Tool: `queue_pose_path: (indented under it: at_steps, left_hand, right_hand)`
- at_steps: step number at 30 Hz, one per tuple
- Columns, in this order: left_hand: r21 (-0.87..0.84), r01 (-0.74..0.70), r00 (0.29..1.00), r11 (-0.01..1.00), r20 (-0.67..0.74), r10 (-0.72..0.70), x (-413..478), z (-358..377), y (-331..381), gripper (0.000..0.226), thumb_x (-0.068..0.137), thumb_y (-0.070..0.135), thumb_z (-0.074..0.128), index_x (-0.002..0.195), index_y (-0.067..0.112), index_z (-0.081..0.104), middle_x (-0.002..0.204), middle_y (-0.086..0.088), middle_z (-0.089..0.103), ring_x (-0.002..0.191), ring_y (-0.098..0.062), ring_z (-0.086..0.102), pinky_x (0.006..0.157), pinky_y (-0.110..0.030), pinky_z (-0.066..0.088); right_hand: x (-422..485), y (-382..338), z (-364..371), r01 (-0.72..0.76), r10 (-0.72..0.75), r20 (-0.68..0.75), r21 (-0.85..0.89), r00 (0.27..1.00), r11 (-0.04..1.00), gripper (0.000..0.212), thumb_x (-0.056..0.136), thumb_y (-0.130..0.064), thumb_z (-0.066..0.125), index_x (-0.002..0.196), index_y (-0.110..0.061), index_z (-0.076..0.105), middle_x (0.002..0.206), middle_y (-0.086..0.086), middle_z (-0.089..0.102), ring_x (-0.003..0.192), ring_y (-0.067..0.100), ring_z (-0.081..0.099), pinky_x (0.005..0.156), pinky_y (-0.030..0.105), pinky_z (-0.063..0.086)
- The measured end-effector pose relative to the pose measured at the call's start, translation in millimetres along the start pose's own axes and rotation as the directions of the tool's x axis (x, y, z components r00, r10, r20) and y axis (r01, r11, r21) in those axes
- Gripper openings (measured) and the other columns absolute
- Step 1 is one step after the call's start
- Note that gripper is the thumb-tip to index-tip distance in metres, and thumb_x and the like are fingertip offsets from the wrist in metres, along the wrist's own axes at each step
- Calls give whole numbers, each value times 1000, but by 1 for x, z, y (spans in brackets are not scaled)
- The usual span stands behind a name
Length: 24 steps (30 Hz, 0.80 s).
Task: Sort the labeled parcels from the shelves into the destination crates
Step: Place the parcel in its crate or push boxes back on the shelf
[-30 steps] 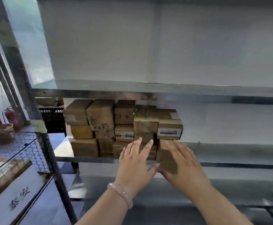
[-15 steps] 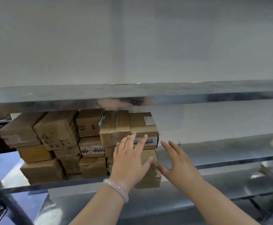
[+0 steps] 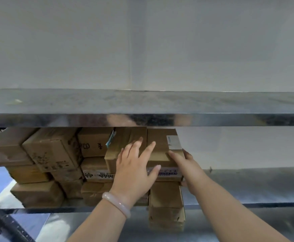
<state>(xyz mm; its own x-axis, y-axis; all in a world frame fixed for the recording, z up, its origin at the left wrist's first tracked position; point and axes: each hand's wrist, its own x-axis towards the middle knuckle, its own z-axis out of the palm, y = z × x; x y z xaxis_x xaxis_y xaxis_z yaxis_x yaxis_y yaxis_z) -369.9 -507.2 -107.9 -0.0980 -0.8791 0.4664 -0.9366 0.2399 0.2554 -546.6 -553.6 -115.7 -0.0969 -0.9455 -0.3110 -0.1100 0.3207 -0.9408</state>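
Note:
Several brown cardboard parcels [image 3: 52,151] are stacked on a metal shelf [image 3: 247,186]. The top right parcel [image 3: 160,142] has a white label on its top and a printed label on its front. My left hand [image 3: 134,170] lies flat with spread, straight fingers across this parcel's front edge and the taped parcel [image 3: 125,137] beside it. My right hand [image 3: 190,170] grips the labelled parcel at its right end, thumb along the top front edge and fingers round the side. No crate is in view.
The upper metal shelf [image 3: 212,119] hangs close above the stack. Another parcel [image 3: 165,196] sits under the labelled one and juts past the shelf's front edge. A dark rack post [image 3: 1,222] slants at the bottom left. A white wall lies behind.
Both hands have risen from the lower parcel to the top right labelled parcel and now touch it. The view has shifted right and closer to the shelf.

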Motion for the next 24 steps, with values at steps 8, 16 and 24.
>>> queue_pose_path:
  at_steps: [8,16,24]
  left_hand:
    - [34,66,997,997,-33,-64,-3,-13,22,67,93,60,44,153,43,21,160,2,20,147,-18,8,120,-44,16]
    - [-259,182,975,949,-74,-207,-28,-9,90,69,91,61,49,152,46,21,159,9,21,145,-10,11,111,-31,16]
    - [-664,514,812,543,175,-556,-71,-10,152,122,47,94,57,151,55,5,157,13,12,136,-13,34,105,-32,36]
  right_hand:
    - [-7,10,-35,216,-211,-55,114,976,970,64,85,-46,64,143,-39,38,129,3,56,103,20,61,84,39,55]
    - [-46,34,-97,585,-595,27,-217,804,781,71,78,-47,68,141,-48,36,134,-9,43,119,-7,38,90,22,45]
    - [-101,53,-153,779,-758,271,-431,593,455,73,69,-61,60,137,-54,36,151,-15,23,137,11,29,108,45,39]
